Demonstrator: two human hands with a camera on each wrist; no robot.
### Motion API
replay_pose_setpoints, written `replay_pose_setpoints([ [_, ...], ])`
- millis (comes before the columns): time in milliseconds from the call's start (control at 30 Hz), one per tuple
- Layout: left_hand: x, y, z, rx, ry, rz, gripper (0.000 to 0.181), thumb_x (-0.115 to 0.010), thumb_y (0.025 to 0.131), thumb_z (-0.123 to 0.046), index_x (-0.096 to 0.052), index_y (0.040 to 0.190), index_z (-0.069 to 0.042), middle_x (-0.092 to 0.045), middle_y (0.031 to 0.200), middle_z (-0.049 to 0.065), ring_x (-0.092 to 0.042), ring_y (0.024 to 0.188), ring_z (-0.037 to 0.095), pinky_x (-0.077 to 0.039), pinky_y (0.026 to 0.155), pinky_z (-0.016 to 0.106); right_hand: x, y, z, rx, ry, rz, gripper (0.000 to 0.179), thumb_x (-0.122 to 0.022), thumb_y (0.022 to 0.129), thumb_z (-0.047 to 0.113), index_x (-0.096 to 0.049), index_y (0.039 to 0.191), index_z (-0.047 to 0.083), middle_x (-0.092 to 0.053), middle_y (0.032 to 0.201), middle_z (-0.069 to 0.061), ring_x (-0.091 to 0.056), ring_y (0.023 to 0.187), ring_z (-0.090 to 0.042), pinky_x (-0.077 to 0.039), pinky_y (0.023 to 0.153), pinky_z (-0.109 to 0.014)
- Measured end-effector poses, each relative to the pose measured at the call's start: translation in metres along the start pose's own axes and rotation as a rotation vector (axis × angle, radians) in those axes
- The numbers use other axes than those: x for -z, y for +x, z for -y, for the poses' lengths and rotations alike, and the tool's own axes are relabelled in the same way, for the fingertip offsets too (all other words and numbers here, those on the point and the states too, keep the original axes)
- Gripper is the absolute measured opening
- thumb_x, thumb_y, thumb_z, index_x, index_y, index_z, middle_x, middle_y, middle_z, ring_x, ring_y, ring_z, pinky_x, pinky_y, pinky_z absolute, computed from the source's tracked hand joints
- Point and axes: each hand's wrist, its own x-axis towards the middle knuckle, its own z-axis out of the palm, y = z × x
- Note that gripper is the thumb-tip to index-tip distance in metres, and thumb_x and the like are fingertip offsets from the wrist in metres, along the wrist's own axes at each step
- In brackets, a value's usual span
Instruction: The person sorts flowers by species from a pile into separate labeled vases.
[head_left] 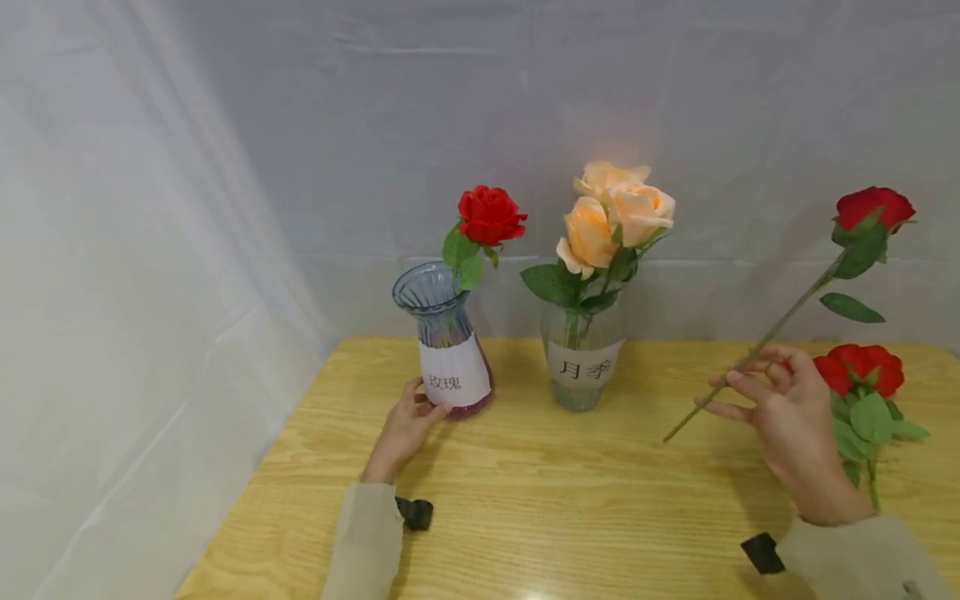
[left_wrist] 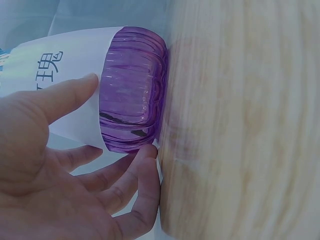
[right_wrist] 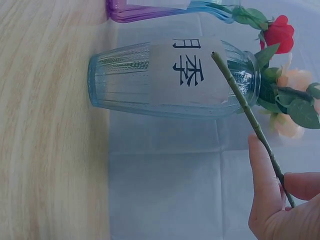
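Observation:
My left hand (head_left: 402,431) holds the low part of a blue-and-purple glass vase (head_left: 437,327) with a white paper label. In the left wrist view the thumb lies against the label and the fingers curl about the purple base (left_wrist: 132,90). One red rose (head_left: 491,216) stands in that vase, leaning right. Between thumb and fingers, my right hand (head_left: 798,429) pinches the green stem of another red rose (head_left: 876,210), held in the air with its bloom up and to the right. The stem's cut end (right_wrist: 216,56) points down and left, toward the vases.
A clear glass vase (head_left: 577,397) with a paper label stands in the middle, holding peach roses (head_left: 637,212). Another red rose (head_left: 873,371) lies on the wooden table (head_left: 525,517), partly behind my right hand. Pale sheeting (head_left: 360,167) hangs behind and at the left.

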Motion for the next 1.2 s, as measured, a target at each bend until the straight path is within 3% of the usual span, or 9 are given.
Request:
replay_pose_setpoints([
  [200,0.0,0.0,0.0,-0.001,0.002,-0.003,0.067,-0.064,0.101,-0.015,-0.028,0.151,0.011,-0.05,0.134,0.038,-0.055,0.122,0.05,-0.046,0.102,0.056,-0.012,0.002,0.0,0.037,0.085,-0.027,0.043,-0.048,0.094,-0.024,-0.041,0.121,0.009,-0.061,0.087,-0.006,-0.071,0.077,-0.024,-0.061,0.064,-0.045],
  [400,0.0,0.0,0.002,-0.007,0.009,-0.001,0.066,-0.064,0.101,-0.015,-0.029,0.15,0.011,-0.051,0.133,0.038,-0.055,0.122,0.05,-0.045,0.102,0.056,-0.023,0.003,-0.001,0.037,0.117,-0.054,0.034,-0.05,0.096,-0.019,-0.039,0.116,0.007,-0.062,0.082,-0.007,-0.07,0.074,-0.025,-0.061,0.063,-0.045],
  [767,-0.001,0.001,0.005,-0.015,-0.016,-0.011,0.067,-0.066,0.1,-0.015,-0.03,0.15,0.011,-0.052,0.132,0.037,-0.055,0.122,0.05,-0.045,0.102,0.056,-0.045,0.006,-0.006,0.065,0.085,-0.044,0.028,-0.055,0.096,-0.015,-0.043,0.11,0.006,-0.063,0.084,-0.007,-0.071,0.074,-0.023,-0.062,0.063,-0.042],
  [967,-0.002,0.001,0.006,-0.013,-0.024,-0.007,0.067,-0.066,0.1,-0.015,-0.03,0.151,0.01,-0.052,0.133,0.036,-0.055,0.122,0.049,-0.045,0.102,0.056,-0.061,0.005,-0.012,0.089,-0.002,-0.054,0.036,-0.051,0.096,-0.018,-0.039,0.116,0.009,-0.057,0.089,-0.007,-0.069,0.075,-0.021,-0.062,0.062,-0.039],
  [1200,-0.003,0.002,0.006,-0.005,-0.025,-0.007,0.068,-0.065,0.1,-0.016,-0.029,0.151,0.011,-0.051,0.134,0.036,-0.054,0.123,0.05,-0.045,0.103,0.056,-0.079,0.006,-0.016,0.123,-0.012,-0.1,0.035,-0.051,0.096,-0.018,-0.039,0.119,0.006,-0.056,0.08,-0.007,-0.069,0.071,-0.021,-0.061,0.061,-0.04],
])
